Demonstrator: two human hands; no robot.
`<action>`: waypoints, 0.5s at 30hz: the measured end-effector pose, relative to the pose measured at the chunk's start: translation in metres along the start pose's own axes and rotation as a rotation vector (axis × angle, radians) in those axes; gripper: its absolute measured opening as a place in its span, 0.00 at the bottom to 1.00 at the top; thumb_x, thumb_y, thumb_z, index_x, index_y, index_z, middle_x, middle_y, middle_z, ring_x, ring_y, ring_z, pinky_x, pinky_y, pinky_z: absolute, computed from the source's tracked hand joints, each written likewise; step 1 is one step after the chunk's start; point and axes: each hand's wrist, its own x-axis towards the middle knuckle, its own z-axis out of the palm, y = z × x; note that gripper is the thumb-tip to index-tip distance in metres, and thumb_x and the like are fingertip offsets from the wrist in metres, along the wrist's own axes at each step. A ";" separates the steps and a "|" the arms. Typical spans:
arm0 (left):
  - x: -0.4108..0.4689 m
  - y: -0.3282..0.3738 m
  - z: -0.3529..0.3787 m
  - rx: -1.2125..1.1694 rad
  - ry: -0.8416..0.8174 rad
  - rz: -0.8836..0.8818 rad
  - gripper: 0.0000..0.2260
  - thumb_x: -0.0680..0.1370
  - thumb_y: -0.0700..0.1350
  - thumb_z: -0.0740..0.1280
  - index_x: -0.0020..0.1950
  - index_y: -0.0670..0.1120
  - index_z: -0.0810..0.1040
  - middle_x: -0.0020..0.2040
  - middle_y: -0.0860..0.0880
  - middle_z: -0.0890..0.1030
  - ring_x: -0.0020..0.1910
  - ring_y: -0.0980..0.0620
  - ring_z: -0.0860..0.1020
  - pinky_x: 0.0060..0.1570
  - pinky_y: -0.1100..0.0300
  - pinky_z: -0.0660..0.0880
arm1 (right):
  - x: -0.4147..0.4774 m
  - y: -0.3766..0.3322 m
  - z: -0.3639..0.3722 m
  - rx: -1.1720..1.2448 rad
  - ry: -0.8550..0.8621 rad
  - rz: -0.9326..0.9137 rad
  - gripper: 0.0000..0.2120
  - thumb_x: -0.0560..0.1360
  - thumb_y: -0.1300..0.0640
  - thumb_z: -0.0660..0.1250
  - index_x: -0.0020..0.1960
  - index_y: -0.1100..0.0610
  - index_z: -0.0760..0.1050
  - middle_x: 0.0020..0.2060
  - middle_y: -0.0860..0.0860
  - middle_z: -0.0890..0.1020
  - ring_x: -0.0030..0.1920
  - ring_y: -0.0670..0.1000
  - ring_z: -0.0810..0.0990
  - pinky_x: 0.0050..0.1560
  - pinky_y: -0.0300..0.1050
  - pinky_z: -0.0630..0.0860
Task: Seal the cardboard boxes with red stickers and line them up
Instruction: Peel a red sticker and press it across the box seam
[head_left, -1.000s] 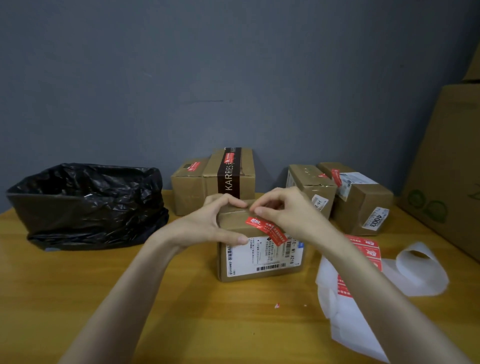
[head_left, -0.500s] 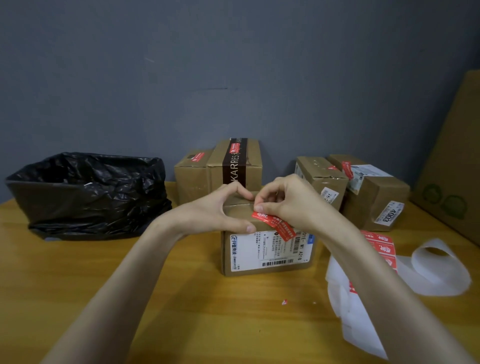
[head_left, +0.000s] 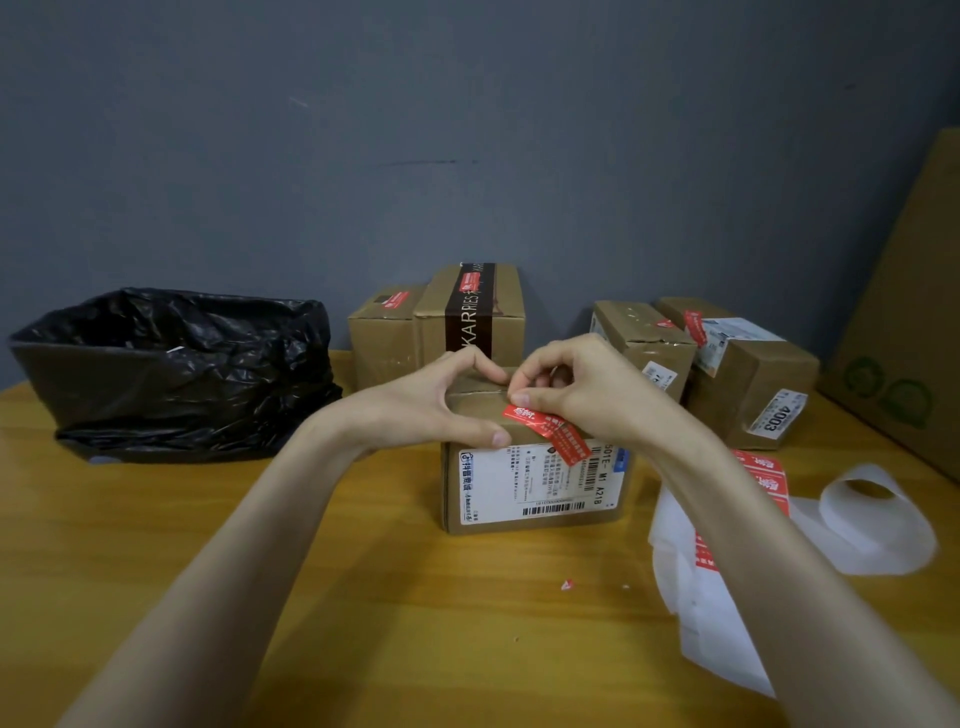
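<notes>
A small cardboard box with a white shipping label stands on the wooden table in front of me. My left hand grips its top left corner, thumb on the front edge and fingers over the top. My right hand pinches one end of a red sticker at the top of the box; the sticker slants down over the front edge onto the label. Behind stand two boxes at the back centre and two at the back right, each with a red sticker on top.
A black plastic bag sits at the left. A strip of red stickers on curled white backing paper lies at the right. A large cardboard sheet leans at the far right. A red scrap lies on the table.
My right hand has brought the sticker's end down onto the top of the box, and its fingers have curled tighter. The left hand keeps its hold on the box.
</notes>
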 end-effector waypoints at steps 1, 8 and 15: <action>0.000 0.000 0.000 0.000 -0.002 0.000 0.27 0.58 0.60 0.74 0.56 0.58 0.72 0.60 0.52 0.74 0.60 0.56 0.74 0.58 0.58 0.73 | 0.000 0.000 0.001 -0.007 0.008 -0.004 0.10 0.70 0.56 0.72 0.33 0.44 0.78 0.32 0.43 0.77 0.34 0.41 0.72 0.43 0.45 0.74; 0.000 0.000 -0.001 0.008 -0.028 0.008 0.26 0.59 0.60 0.72 0.54 0.60 0.72 0.60 0.54 0.73 0.60 0.58 0.73 0.56 0.61 0.71 | -0.001 -0.006 0.002 -0.138 0.024 -0.062 0.13 0.71 0.55 0.72 0.32 0.41 0.75 0.36 0.41 0.76 0.40 0.42 0.73 0.48 0.53 0.75; 0.001 -0.003 -0.001 0.000 -0.013 0.016 0.26 0.59 0.59 0.73 0.55 0.59 0.73 0.60 0.55 0.74 0.59 0.59 0.74 0.53 0.64 0.71 | -0.004 0.001 0.000 0.000 -0.003 -0.033 0.09 0.72 0.56 0.70 0.35 0.46 0.78 0.31 0.45 0.78 0.35 0.43 0.75 0.42 0.45 0.75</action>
